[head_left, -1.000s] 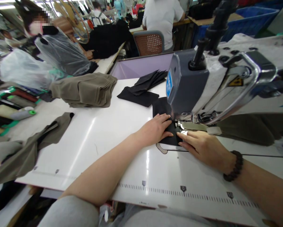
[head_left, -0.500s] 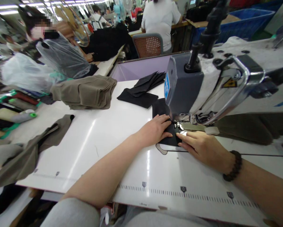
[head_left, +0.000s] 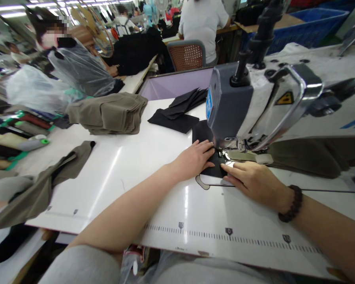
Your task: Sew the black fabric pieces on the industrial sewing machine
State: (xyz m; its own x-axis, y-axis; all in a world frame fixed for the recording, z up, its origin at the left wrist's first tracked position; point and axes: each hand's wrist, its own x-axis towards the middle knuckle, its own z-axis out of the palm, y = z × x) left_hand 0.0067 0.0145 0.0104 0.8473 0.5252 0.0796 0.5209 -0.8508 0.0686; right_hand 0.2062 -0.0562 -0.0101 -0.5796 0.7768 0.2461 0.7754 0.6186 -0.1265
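Both my left hand and right hand touch the black fabric, left flat, right's grip unclear. It looks light, soft, best pressed near its edges.

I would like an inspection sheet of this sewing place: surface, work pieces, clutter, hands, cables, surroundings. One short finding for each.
Surface: white table, measuring scale printed along its near edge.
Work pieces: black fabric partly under the sewing machine.
Clutter: loose black pieces and brown fabric stack beyond the hands.
Hands: left hand flat on black fabric; right hand, fingertips at its edge.
Cables: nothing seen.
Surroundings: co-worker in white, chair, blue crate.
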